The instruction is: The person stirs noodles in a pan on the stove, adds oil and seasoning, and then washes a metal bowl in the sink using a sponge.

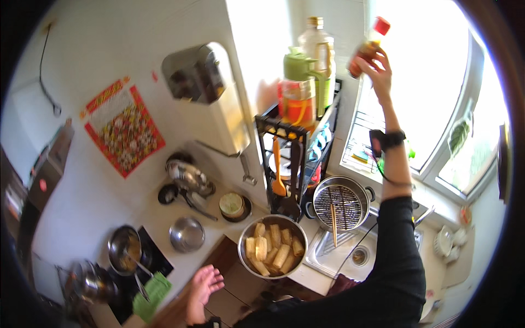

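High at the upper right, my right hand (375,69) grips a small bottle with a red cap (365,51), tilted in front of the bright window. My left hand (204,285) is at the lower middle, fingers apart, holding nothing. Between the two arms, a steel bowl (304,262) holds several pale yellow rolled pieces of food (281,256). Left of my raised hand, a jug with a green lid (301,69) and a clear plastic bottle (315,37) stand on top of a black rack (283,123). The small bottle's label is blurred.
A steamer pot (342,180) with chopsticks (334,225) stands by the sink (324,262). An orange spatula (277,176) hangs from the rack. An empty steel bowl (187,234) sits on the left counter, near a pan (123,250) and a green cloth (151,297). A window frame (451,123) borders the right.
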Motion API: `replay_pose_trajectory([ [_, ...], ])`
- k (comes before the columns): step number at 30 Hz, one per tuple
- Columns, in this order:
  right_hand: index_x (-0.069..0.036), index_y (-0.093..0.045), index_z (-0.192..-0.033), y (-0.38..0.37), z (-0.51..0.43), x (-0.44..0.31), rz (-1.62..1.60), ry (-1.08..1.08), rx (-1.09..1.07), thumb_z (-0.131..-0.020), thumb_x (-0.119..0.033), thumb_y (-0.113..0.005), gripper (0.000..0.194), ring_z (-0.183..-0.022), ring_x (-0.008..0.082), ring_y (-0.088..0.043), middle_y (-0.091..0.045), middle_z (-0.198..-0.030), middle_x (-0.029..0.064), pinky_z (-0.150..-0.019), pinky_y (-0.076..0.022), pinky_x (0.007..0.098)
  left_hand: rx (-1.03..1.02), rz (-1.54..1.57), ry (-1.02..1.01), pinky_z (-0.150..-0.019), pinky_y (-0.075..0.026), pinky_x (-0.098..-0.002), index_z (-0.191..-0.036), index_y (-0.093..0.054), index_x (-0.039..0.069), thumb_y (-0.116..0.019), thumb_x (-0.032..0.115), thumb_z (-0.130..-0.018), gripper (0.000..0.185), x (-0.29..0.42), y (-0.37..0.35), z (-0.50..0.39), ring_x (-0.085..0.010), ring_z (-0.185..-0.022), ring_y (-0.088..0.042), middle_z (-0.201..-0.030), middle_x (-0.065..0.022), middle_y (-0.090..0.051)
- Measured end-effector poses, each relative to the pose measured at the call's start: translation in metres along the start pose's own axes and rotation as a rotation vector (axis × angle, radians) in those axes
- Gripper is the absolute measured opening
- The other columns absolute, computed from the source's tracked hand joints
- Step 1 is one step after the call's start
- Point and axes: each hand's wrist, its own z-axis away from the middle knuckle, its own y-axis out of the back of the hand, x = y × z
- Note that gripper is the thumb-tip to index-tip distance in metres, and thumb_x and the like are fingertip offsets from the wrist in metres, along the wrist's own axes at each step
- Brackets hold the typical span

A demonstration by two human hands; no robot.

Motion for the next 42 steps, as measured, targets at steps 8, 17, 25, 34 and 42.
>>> replay_pose_trajectory([
  [8, -0.002, -0.044, -0.132, -0.004, 0.192, -0.200, 0.009, -0.110, -0.696, -0.071, -0.008, -0.079, 0.071, -0.111, 0.0253, -0.060, -0.058, -0.123, 0.0126, -0.093, -0.0513, 0.0382, -0.178, -0.128, -0.771, -0.082, -0.055, -0.0290, -0.140, -0.038, 0.005, -0.057, 0.006, -0.094, 0.050, 0.097, -0.055, 0.037, -0.0162, -0.108, -0.057, -0.136, -0.0133, -0.048],
  [17, -0.002, -0.056, -0.114, -0.140, 0.389, -0.330, -0.307, -0.223, -1.415, -0.066, -0.007, -0.081, 0.055, -0.092, 0.0251, -0.064, -0.061, -0.102, 0.0129, -0.081, -0.0531, 0.0335, -0.321, -0.563, -1.187, -0.077, -0.048, -0.0290, -0.127, -0.058, 0.005, -0.072, 0.015, -0.083, 0.047, 0.135, 0.015, 0.110, -0.0171, -0.087, -0.055, -0.114, -0.0092, -0.053],
  [25, -0.005, -0.053, -0.119, -0.286, 0.483, -0.426, -0.387, -0.085, -1.608, -0.069, -0.005, -0.075, 0.055, -0.091, 0.0322, -0.063, -0.059, -0.103, 0.0141, -0.077, -0.0525, 0.0371, 0.041, -0.727, -1.061, -0.077, -0.051, -0.0330, -0.113, -0.065, 0.004, -0.079, 0.018, -0.073, 0.044, 0.113, 0.226, 0.132, -0.0229, -0.091, -0.061, -0.104, -0.0090, -0.060],
  [34, -0.005, -0.054, -0.114, -0.432, 0.571, -0.509, -0.396, -0.043, -1.588, -0.068, -0.004, -0.073, 0.050, -0.082, 0.0282, -0.065, -0.060, -0.092, 0.0126, -0.073, -0.0531, 0.0362, 0.408, -0.096, -0.997, -0.079, -0.056, -0.0283, -0.113, -0.061, -0.001, -0.070, -0.004, -0.081, 0.033, 0.103, 0.422, 0.130, -0.0141, -0.091, -0.061, -0.100, -0.0077, -0.060],
  [42, -0.013, -0.053, -0.117, -0.530, 0.601, -0.497, 0.087, 0.168, -1.579, -0.070, -0.018, -0.071, 0.050, -0.089, 0.0359, -0.062, -0.060, -0.104, 0.0117, -0.074, -0.0519, 0.0434, 0.507, 0.211, -0.640, -0.071, -0.056, -0.0284, -0.110, -0.057, 0.001, -0.063, 0.010, -0.091, 0.022, 0.033, 0.529, 0.102, -0.0138, -0.087, -0.063, -0.099, -0.0056, -0.060],
])
